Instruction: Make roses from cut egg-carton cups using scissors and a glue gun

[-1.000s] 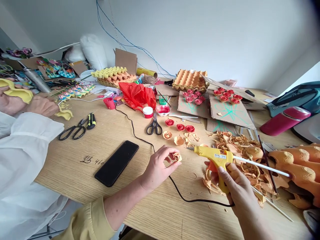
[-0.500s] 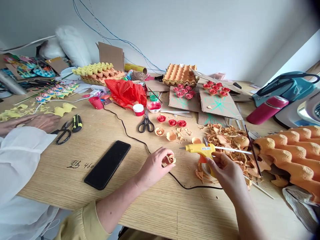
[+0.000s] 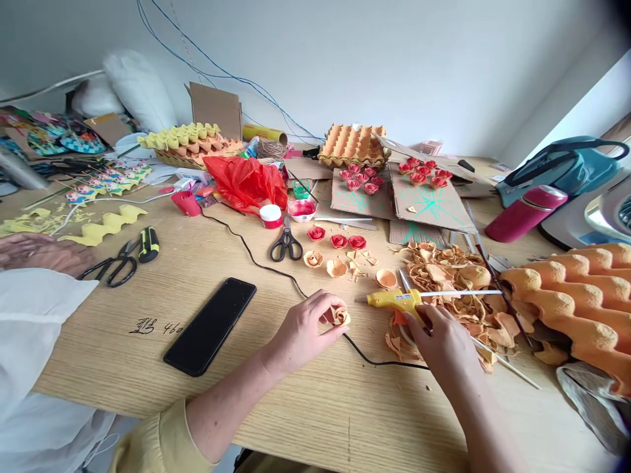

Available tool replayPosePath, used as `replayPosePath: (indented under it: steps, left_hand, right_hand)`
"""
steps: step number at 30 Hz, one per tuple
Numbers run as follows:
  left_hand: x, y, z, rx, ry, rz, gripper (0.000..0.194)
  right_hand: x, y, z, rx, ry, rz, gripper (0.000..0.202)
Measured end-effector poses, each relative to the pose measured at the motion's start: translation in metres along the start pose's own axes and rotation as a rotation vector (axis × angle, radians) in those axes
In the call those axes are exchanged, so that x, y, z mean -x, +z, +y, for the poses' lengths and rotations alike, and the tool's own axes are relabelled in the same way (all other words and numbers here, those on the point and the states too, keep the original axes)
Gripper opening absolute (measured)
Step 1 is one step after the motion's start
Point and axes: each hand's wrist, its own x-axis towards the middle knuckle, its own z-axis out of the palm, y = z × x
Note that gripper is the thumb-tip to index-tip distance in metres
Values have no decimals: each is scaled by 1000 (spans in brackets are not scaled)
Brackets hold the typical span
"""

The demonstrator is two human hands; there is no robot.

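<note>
Between the thumb and fingers of my left hand (image 3: 309, 330) is a small rolled paper-pulp rose (image 3: 341, 316), pale orange and unpainted. My right hand (image 3: 444, 341) is closed around a yellow hot glue gun (image 3: 399, 300), its nozzle pointing left toward the rose but apart from it. A white glue stick (image 3: 461, 293) sticks out of the gun's back end. Just beyond the gun are an orange pulp cup (image 3: 386, 278) and a pale flower (image 3: 337, 267). Another unpainted flower (image 3: 313, 259) lies farther left, near several red roses (image 3: 339, 241).
Orange pulp scraps (image 3: 444, 269) and an egg tray (image 3: 566, 295) lie to the right. A phone (image 3: 211, 325), black scissors (image 3: 286, 244) and a black cord (image 3: 246, 251) are left of centre. A co-worker's hands (image 3: 49, 255) rest at far left. A red bottle (image 3: 526, 213) lies at right.
My right hand has lowered the glue gun slightly. My left hand still holds the rose, now turned a little more toward me. The co-worker's hands have moved left, uncovering more of a yellow strip.
</note>
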Motion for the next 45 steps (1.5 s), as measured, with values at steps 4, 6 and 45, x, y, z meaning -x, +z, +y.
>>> replayPosePath:
  steps: [4, 6, 45]
  left_hand:
    - [-1, 0, 1, -2, 6, 2, 26]
    - [-1, 1, 0, -3, 14, 0, 26]
    - [3, 1, 19, 72, 236, 89, 18]
  right_hand:
    - [4, 2, -1, 78, -22, 26, 31]
    - [6, 3, -3, 107, -24, 48, 29]
    - [22, -11, -79, -1303, -52, -540, 25]
